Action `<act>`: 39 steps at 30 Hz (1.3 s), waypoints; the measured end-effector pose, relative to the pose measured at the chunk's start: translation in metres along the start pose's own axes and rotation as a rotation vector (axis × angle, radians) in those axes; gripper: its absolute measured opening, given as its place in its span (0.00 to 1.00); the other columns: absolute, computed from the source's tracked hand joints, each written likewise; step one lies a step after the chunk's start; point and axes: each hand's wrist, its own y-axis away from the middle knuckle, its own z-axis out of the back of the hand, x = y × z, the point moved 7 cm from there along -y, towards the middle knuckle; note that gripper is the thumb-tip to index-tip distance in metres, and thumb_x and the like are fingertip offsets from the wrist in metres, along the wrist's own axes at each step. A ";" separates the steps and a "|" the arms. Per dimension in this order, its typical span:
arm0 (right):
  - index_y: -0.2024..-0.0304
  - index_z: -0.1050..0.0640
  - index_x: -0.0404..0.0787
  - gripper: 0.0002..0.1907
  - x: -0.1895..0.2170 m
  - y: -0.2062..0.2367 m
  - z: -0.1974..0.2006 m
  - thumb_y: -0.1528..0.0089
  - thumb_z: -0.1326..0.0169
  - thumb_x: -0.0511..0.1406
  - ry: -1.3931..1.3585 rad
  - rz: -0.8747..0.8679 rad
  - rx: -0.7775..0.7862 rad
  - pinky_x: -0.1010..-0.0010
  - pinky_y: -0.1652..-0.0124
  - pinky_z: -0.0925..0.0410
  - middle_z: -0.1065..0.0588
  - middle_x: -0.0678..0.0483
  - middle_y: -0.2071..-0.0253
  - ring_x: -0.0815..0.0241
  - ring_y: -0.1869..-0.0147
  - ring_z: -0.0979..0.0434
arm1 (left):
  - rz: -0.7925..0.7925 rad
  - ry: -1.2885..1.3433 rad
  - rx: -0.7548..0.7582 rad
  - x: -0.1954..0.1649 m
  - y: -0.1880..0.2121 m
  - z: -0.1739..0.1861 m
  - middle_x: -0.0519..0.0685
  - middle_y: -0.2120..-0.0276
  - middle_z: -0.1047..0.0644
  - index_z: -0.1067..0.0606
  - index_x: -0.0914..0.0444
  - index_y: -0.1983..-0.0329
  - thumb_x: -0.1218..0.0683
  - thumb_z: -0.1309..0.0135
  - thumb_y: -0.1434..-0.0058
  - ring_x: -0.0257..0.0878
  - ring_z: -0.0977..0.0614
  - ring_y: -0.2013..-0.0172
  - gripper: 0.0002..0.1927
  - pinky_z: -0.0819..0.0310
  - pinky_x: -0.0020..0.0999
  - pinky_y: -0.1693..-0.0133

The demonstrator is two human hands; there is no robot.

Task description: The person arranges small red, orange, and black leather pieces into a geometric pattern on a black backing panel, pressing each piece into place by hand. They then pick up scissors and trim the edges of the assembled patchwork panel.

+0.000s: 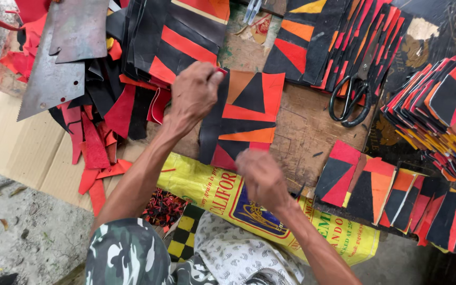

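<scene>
- the patchwork panel (249, 113), stitched from black, red and orange pieces, lies flat on the worn wooden table (304, 132), in the middle between the two hands.
- the left hand (193, 95) sits at the panel's upper left corner; its fingers (215, 78) are pinched on the top edge there.
- the right hand (262, 177) is at the panel's lower edge and blurred, so i cannot tell whether its fingers are clenched or released.
- the panel looks like thin leather or vinyl: light, limp and likely to sag if lifted by one corner.
- a hold on two opposite edges would probably keep it flat; the seams look like the firmest places to pinch.
- its surface looks smooth, perhaps a little slippery.
- black-handled scissors (352, 97) lie well apart to the right, and red offcuts (93, 153) lie to the left.
</scene>
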 end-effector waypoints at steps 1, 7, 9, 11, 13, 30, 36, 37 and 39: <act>0.57 0.20 0.33 0.07 -0.022 -0.008 0.007 0.37 0.46 0.25 0.060 -0.076 -0.103 0.56 0.34 0.32 0.22 0.48 0.48 0.51 0.36 0.24 | -0.027 -0.002 0.020 -0.001 -0.008 -0.010 0.55 0.68 0.24 0.22 0.66 0.67 0.54 0.40 0.36 0.54 0.21 0.65 0.09 0.27 0.48 0.61; 0.35 0.30 0.30 0.26 -0.086 -0.060 -0.008 0.35 0.47 0.32 0.413 -0.086 -0.081 0.54 0.31 0.42 0.35 0.43 0.29 0.43 0.25 0.38 | -0.310 -0.073 0.225 -0.015 -0.059 -0.061 0.59 0.69 0.23 0.22 0.65 0.80 0.57 0.37 0.51 0.58 0.21 0.65 0.08 0.26 0.49 0.62; 0.33 0.31 0.32 0.28 -0.088 -0.065 -0.015 0.35 0.48 0.35 0.520 -0.128 -0.031 0.55 0.33 0.45 0.37 0.44 0.27 0.46 0.25 0.40 | -0.087 -0.057 0.556 0.003 -0.072 -0.084 0.62 0.71 0.24 0.23 0.67 0.77 0.55 0.36 0.47 0.59 0.20 0.66 0.12 0.26 0.50 0.63; 0.33 0.30 0.33 0.27 -0.088 -0.063 -0.018 0.34 0.48 0.36 0.528 -0.143 -0.008 0.55 0.32 0.46 0.38 0.45 0.26 0.46 0.25 0.41 | 0.045 -0.047 0.740 0.011 -0.074 -0.094 0.65 0.73 0.25 0.26 0.70 0.76 0.55 0.36 0.45 0.61 0.20 0.67 0.14 0.25 0.51 0.64; 0.33 0.31 0.34 0.27 -0.093 -0.060 -0.021 0.34 0.49 0.36 0.530 -0.165 0.016 0.55 0.32 0.47 0.38 0.45 0.26 0.46 0.24 0.41 | 0.068 -0.050 0.790 0.011 -0.074 -0.099 0.68 0.75 0.26 0.29 0.73 0.78 0.58 0.38 0.47 0.63 0.19 0.70 0.14 0.25 0.52 0.66; 0.44 0.24 0.42 0.11 0.024 0.016 -0.019 0.29 0.45 0.34 -0.327 -0.186 0.144 0.62 0.36 0.28 0.23 0.51 0.43 0.54 0.36 0.22 | -0.015 0.060 0.740 0.013 -0.074 -0.100 0.58 0.81 0.25 0.25 0.68 0.79 0.56 0.36 0.51 0.48 0.21 0.77 0.11 0.30 0.46 0.73; 0.39 0.28 0.34 0.25 -0.030 -0.002 0.014 0.39 0.45 0.33 0.428 -0.218 -0.152 0.51 0.35 0.43 0.34 0.38 0.34 0.38 0.30 0.37 | 0.078 0.736 0.556 0.009 -0.050 -0.057 0.46 0.77 0.21 0.17 0.65 0.71 0.48 0.33 0.45 0.29 0.25 0.73 0.14 0.33 0.31 0.70; 0.39 0.28 0.35 0.25 -0.031 -0.003 0.013 0.39 0.45 0.33 0.428 -0.234 -0.154 0.51 0.35 0.44 0.34 0.39 0.34 0.38 0.30 0.38 | 0.076 0.679 0.539 0.011 -0.034 -0.053 0.47 0.77 0.21 0.16 0.64 0.72 0.48 0.33 0.45 0.29 0.25 0.73 0.14 0.33 0.32 0.71; 0.39 0.28 0.36 0.24 -0.031 0.000 0.010 0.38 0.46 0.33 0.413 -0.256 -0.159 0.52 0.34 0.44 0.34 0.40 0.34 0.39 0.29 0.37 | 0.178 0.473 0.528 0.019 0.008 -0.049 0.49 0.79 0.21 0.16 0.64 0.73 0.48 0.34 0.45 0.31 0.24 0.76 0.13 0.32 0.33 0.72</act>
